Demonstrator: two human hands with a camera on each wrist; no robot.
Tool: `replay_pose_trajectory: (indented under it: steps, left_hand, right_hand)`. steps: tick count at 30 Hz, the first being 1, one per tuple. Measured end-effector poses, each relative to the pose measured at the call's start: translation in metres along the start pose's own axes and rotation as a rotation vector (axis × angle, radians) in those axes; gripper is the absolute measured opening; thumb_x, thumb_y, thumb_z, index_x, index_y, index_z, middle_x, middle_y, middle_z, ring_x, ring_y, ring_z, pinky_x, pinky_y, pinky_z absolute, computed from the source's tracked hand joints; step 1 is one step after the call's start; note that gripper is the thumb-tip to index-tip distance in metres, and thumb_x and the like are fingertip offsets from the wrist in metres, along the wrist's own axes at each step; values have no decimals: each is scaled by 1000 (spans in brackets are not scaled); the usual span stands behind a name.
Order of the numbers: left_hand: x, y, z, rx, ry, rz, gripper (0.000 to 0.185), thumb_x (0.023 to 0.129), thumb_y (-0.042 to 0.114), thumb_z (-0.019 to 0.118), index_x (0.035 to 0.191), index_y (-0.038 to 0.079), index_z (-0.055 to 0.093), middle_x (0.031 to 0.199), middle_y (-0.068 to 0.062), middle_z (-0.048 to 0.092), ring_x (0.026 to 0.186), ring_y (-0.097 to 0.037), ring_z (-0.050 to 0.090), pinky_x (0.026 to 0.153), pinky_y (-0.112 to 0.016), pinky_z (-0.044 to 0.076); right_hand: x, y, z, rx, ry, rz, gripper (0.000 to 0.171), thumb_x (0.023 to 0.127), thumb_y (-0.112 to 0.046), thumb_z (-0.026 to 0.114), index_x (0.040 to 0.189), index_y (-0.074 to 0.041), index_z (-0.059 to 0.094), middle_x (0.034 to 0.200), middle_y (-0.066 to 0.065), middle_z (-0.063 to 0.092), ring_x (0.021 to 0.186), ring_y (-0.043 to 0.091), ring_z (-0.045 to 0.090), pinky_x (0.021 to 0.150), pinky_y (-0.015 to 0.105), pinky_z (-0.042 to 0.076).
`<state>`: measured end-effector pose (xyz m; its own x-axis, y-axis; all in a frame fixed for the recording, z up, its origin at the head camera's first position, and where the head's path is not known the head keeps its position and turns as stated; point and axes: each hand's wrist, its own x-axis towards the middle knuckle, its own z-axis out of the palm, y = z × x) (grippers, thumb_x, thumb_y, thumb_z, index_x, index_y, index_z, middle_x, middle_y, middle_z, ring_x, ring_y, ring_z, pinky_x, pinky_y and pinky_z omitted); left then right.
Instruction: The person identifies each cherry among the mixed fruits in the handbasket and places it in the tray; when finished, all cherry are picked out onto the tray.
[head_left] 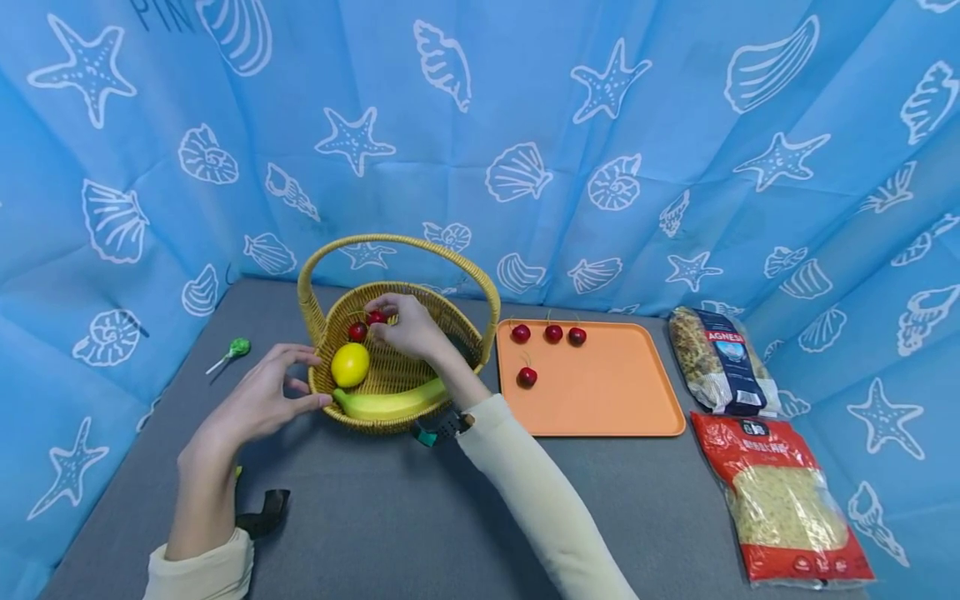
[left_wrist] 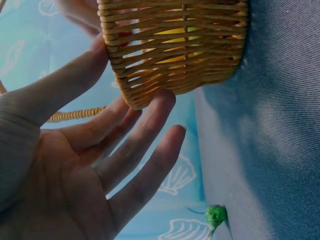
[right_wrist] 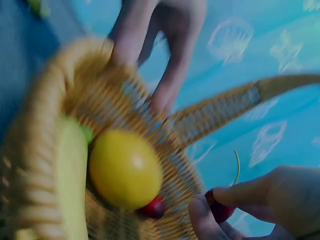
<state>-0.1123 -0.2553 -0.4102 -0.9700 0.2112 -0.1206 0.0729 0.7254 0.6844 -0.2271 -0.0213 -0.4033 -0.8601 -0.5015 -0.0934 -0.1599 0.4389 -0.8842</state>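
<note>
A yellow wicker basket with a tall arched handle stands at the back of the table. Inside lie a lemon, a banana along the near side and a red cherry. Over the basket's left part my right hand pinches another cherry between thumb and fingers, its green stem pointing up in the right wrist view. My left hand holds the basket's left rim, thumb and fingers spread along it; in the left wrist view the fingertips rest against the weave.
Right of the basket lies an orange tray with several cherries. Beyond it are a bag of pasta and a red food bag. A green lollipop and a black curved object lie at left. Blue curtains enclose the table.
</note>
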Motion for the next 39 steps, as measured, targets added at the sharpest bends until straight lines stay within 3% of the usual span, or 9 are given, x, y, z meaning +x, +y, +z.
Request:
replay_pose_trajectory:
  steps: [3,10,15,21,25,32,39]
  left_hand:
    - [0,0,0,1,1,-5,64,98,28,83,147,-4,57,159,-28,43,114,-39,71,96,-59,62]
    - [-1,1,2,4,7,-8,64,98,27,83,147,-5,57,160,-28,43,114,-39,71,97,-60,61]
    - [-1,2,2,10,10,-12,65,98,27,83,148,-5,57,160,-28,43,114,-39,71,95,-59,61]
    - [-1,2,2,21,12,-19,66,97,28,84,148,-5,57,159,-29,43,114,-39,71,95,-59,62]
    - [0,3,2,26,12,-21,66,97,28,84,147,-5,57,159,-29,43,114,-40,71,96,-60,61]
    - [-1,3,3,28,16,-21,66,97,27,84,147,-5,57,159,-29,43,114,-40,71,95,-60,61]
    - [-1,2,3,26,21,-3,65,97,26,84,147,-6,57,159,-29,44,112,-39,71,96,-61,61]
  right_hand:
    - [-23,-4,-8,30,-33,-96,37,108,-7,65,145,-1,64,143,22,66,104,38,79,84,36,67]
    - [-95,-4,-33,34,-30,-272,39,101,-5,74,139,-2,66,139,17,67,84,23,73,69,21,58]
    - [-146,4,-58,42,17,-291,36,99,-6,77,135,-7,69,125,11,70,86,13,71,72,23,61]
    - [-187,22,-88,-68,136,-261,33,95,-8,83,125,-11,69,111,9,75,85,15,73,73,28,65]
    - [-199,45,-109,-86,196,-191,30,94,-7,84,118,-10,66,115,11,72,95,20,78,84,27,66]
    - [-198,109,-141,-96,273,-39,24,98,-4,79,118,-3,66,118,20,67,94,44,78,76,36,69]
    - [-187,156,-151,-192,312,36,33,100,5,72,133,4,68,136,28,64,92,35,80,74,17,60]
